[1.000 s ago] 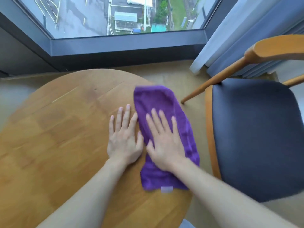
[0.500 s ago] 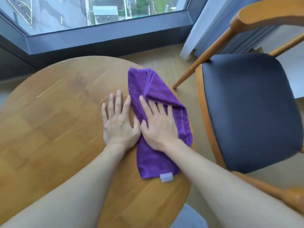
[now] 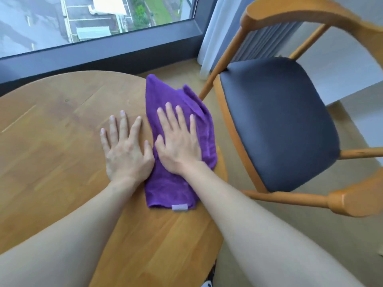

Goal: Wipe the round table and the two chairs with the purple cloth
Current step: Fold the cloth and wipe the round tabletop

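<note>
The purple cloth (image 3: 165, 183) lies in a long, loosely folded strip near the right edge of the round wooden desk (image 3: 51, 141), running from the near side toward the window, with its far end rumpled into a raised fold and reaching the desk's rim. A small pale label (image 3: 179, 207) shows at the cloth's near edge. The right hand (image 3: 179, 141) rests flat on the middle of the cloth, palm down, its fingers straight and slightly spread, pointing away from the person; it grips nothing. The left hand (image 3: 126, 150) lies flat on the bare wood just beside the cloth's left edge, fingers likewise straight and a little apart, its thumb touching or nearly touching the cloth and close to the right thumb. Both bare forearms reach in from the bottom of the view. To the right of the desk, just beside its edge, stands a wooden chair (image 3: 275, 121) with a dark padded seat and a curved wooden backrest; the cloth's right side comes near the chair's front leg, but I cannot tell whether they touch. Beyond the desk a dark window frame (image 3: 103, 56) runs across, with rooftops and greenery seen far below through the glass, and a pale curtain (image 3: 209, 38) hangs behind the chair.
</note>
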A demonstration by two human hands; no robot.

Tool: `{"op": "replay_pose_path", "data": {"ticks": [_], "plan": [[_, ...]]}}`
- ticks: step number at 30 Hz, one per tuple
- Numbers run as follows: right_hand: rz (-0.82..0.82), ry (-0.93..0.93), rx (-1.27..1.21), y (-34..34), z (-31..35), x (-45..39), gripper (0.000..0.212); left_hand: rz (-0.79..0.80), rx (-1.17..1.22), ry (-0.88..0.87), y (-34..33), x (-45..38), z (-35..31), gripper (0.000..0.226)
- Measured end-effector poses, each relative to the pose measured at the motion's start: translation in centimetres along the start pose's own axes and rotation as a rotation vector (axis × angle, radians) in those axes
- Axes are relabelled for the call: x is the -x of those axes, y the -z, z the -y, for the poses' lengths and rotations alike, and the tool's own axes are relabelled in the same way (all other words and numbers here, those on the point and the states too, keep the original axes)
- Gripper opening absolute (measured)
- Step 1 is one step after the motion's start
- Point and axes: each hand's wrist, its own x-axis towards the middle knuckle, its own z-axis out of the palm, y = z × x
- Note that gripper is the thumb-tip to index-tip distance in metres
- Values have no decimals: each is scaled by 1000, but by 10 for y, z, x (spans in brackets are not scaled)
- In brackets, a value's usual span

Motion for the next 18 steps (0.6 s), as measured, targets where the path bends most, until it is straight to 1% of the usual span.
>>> {"op": "replay_pose_path", "data": {"ticks": [2,4,5,6,8,10,12,14,18], "plan": [[35,123,-24,-5,-3,47,73,10,25,-8,2,0,-1,68],[91,207,-29,-3,-27,88,75,12,47,-2,4,0,-3,66],[115,224,-12,1,-44,96,76,14,46,2,4,1,-4,66],[123,215,13,6,-59,94,77,16,38,1,4,2,-6,66],[105,129,24,15,-70,60,73,4,16,3,3,1,-6,68],[72,8,-27,20,-61,10,67,1,8,-7,2,1,-5,69],[41,-47,-19,15,-47,-20,64,-12,2,-13,1,-1,-3,70],[32,-39,-24,4,-35,-6,64,-1,7,-16,2,-1,-1,70],[39,95,-40,-8,-32,95,66,31,16,-12,8,2,-5,70]]}}
